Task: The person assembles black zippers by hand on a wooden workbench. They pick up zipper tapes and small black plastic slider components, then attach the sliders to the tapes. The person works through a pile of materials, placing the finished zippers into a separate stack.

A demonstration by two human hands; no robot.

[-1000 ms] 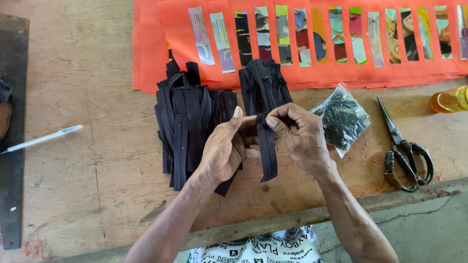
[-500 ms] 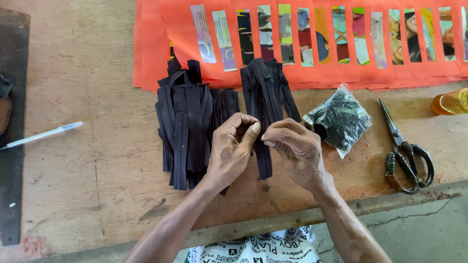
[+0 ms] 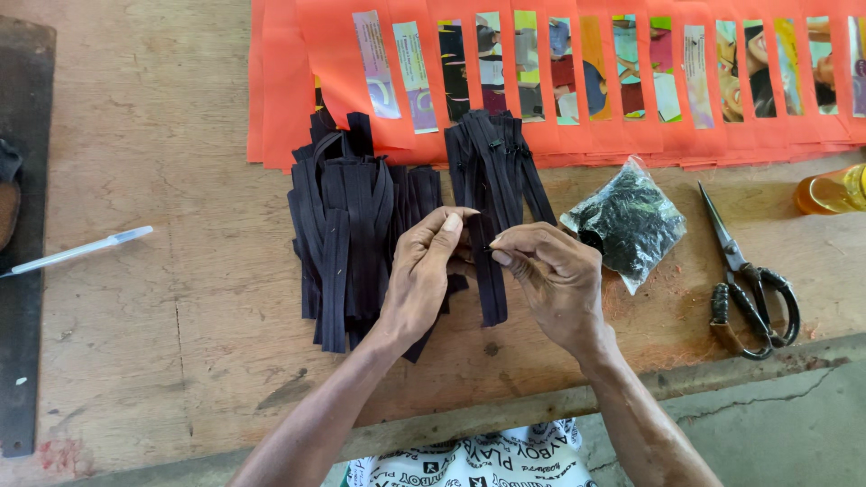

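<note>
Head view, left hand point(image 3: 419, 275) and right hand point(image 3: 550, 280) fingers pinching one black zipper strip point(image 3: 488, 271), two zipper piles point(image 3: 347, 225).

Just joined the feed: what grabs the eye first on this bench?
The bright orange sheets with picture strips along the far edge of the wooden table. At centre, the left hand and right hand pinch one black zipper strip between two black piles; scissors lie right.

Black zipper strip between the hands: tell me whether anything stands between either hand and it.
Nothing visible does. The left hand and right hand both pinch the black zipper strip directly, fingertips meeting on it. The pile of black strips lies to the left, the clear bag of small dark parts to the right, both aside.
</note>
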